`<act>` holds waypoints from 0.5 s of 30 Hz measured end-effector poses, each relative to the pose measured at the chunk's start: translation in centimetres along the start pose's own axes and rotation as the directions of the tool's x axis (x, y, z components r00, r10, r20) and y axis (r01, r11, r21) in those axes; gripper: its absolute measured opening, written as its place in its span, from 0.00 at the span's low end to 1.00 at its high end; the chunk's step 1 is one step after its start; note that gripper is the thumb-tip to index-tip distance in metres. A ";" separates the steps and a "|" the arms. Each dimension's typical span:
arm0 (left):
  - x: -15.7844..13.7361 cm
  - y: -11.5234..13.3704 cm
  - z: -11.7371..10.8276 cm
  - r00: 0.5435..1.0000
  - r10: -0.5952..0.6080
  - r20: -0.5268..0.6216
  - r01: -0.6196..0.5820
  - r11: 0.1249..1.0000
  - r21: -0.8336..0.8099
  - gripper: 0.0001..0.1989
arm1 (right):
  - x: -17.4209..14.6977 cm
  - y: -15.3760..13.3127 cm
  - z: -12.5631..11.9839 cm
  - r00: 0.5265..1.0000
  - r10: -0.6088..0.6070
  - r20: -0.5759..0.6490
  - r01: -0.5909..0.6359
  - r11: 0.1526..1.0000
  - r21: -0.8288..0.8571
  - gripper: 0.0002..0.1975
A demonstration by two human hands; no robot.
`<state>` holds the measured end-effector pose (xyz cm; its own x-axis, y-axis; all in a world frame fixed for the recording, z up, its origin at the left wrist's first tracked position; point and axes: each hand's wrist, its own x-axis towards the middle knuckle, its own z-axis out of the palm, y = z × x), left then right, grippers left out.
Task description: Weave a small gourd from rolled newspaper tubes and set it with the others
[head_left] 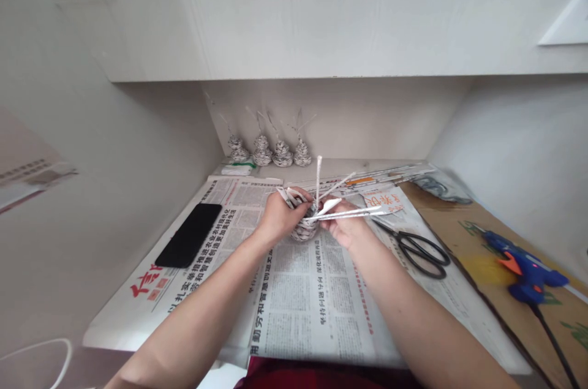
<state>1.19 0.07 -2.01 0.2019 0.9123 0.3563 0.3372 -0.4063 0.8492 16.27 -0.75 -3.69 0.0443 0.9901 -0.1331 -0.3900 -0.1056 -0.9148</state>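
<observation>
My left hand (282, 216) has its grip on the woven piece (304, 231), between the bench's (362, 165) near and far edges; my right hand (345, 225) is beside it, its grip partly hidden, can't tell! Weaving, I'd judge: next calls for steadying it, bending a paper strand (351, 214) round.

Black phone (188, 236) on newspaper (294, 291); blue glue gun (528, 272) on cardboard (441, 214).

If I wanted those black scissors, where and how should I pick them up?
I'd take the black scissors by the handle loops, coming from the near right: they lie flat with the loops facing that side and the blades pointing toward the far left.
</observation>
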 end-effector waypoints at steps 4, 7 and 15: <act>0.0 -0.1 -0.1 1.000 0.012 0.012 -0.012 1.000 0.009 0.07 | -0.1 0.1 0.1 0.999 -0.014 -0.042 0.016 0.999 0.028 0.09; -0.1 0.0 -0.1 0.999 0.016 -0.034 -0.014 0.998 0.063 0.08 | -0.4 0.0 0.4 0.998 -0.037 -0.059 0.038 0.999 0.021 0.08; -0.3 0.0 -0.1 0.998 0.037 -0.060 -0.028 0.989 0.146 0.09 | -1.2 0.2 1.2 0.988 -0.118 -0.100 0.112 0.992 -0.063 0.11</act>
<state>1.09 -0.18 -2.04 0.1582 0.8982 0.4101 0.4621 -0.4344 0.7732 15.06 -1.85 -3.25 0.1814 0.9815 -0.0618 -0.3239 0.0003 -0.9461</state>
